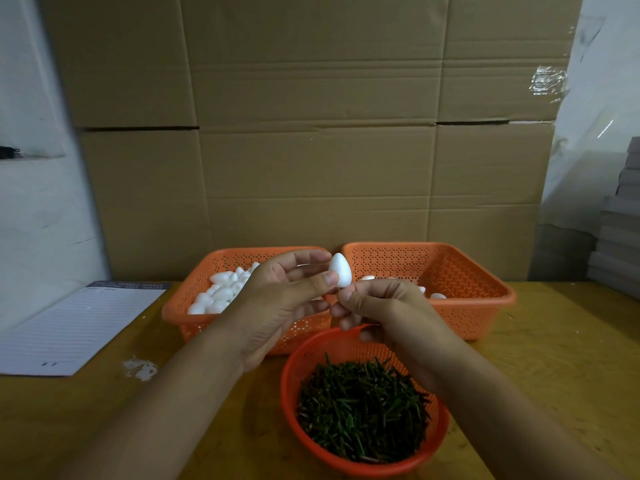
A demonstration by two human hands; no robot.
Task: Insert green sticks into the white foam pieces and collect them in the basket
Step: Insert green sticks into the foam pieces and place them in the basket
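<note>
My left hand (284,299) pinches a white egg-shaped foam piece (340,270) between thumb and fingers, above the gap between two orange baskets. Just below the piece, my right hand (377,306) has its thumb and fingers pinched together at the piece's lower end; any stick in that pinch is hidden. A round orange bowl (291,386) full of green sticks (363,407) sits in front. The left rectangular basket (180,306) holds several plain foam pieces (218,292). In the right basket (485,299) lie a few white pieces (437,295).
A lined paper pad (76,327) lies at the left on the yellow-brown table (554,358). White foam crumbs (140,368) lie beside it. Flattened cardboard (311,133) stands behind the baskets, and grey stacked sheets (616,237) sit at the right edge.
</note>
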